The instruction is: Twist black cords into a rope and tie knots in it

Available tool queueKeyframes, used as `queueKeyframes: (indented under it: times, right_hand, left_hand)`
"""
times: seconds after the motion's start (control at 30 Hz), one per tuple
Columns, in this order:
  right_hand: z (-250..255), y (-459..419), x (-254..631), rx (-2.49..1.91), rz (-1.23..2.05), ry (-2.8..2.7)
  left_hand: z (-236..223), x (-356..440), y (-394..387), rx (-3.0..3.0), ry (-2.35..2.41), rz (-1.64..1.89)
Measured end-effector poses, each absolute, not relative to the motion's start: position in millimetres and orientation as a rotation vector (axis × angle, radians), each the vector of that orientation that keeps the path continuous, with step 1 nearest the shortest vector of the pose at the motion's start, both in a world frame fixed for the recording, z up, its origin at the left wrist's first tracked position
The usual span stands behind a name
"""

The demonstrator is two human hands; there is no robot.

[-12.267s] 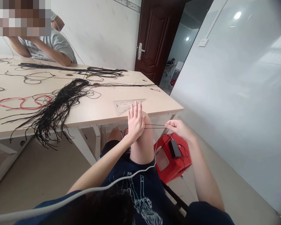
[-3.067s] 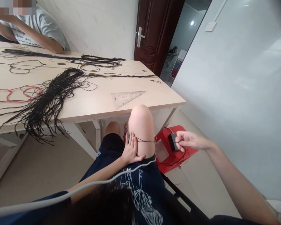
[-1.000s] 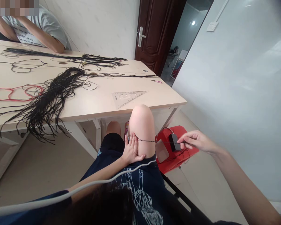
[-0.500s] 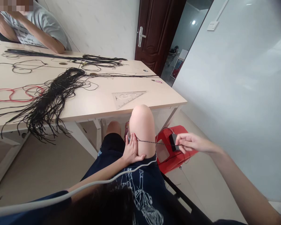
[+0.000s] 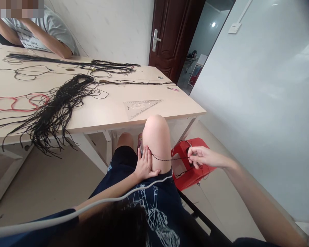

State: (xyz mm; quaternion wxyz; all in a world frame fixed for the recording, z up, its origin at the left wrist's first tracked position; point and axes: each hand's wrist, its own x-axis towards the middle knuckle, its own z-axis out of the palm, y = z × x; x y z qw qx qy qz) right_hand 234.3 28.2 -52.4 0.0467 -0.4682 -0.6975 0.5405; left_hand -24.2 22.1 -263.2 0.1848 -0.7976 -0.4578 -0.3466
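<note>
A thin black cord (image 5: 167, 160), twisted in look, runs across my bare thigh between my two hands and sags slightly. My left hand (image 5: 144, 165) lies flat on the thigh with fingers stretched out; the cord's near end meets its fingertips, and whether it goes under them is hidden. Off to the right of the leg, my right hand (image 5: 198, 157) pinches the other part of the cord between thumb and fingers. Below that hand is a red stool (image 5: 193, 180) with a dark object on it, mostly covered by my fingers, and loose black cord.
On the table (image 5: 105, 113) lie a bundle of black cords (image 5: 64, 99), a second bundle (image 5: 113, 65), red cord (image 5: 14, 103), a clear set square (image 5: 141, 107) and a pink pen (image 5: 173, 89). A white cable (image 5: 92, 202) crosses my lap. A person (image 5: 54, 34) sits opposite.
My right hand has moved a little to the left, toward my thigh. The cord, taut before, now hangs slacker. My left hand has stayed in place.
</note>
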Motion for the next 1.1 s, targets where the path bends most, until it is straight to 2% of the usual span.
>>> queueKeyframes:
  times: [0.2,0.47,0.9,1.1]
  right_hand:
    - [-35,20,253,-1.461,1.629,-2.091]
    - [-49,26,241,-1.401,1.555,-1.956]
    - [-37,16,241,-1.477,1.359,-1.912]
    - [-50,19,233,-1.344,1.521,-1.938]
  left_hand:
    - [-262,-25,22,-2.235,-1.280,-0.972]
    - [-263,-25,22,-2.246,-1.308,-0.954]
    - [-261,-25,22,-2.226,-1.267,-0.998]
    - [-259,-24,22,-2.209,-1.256,-1.002]
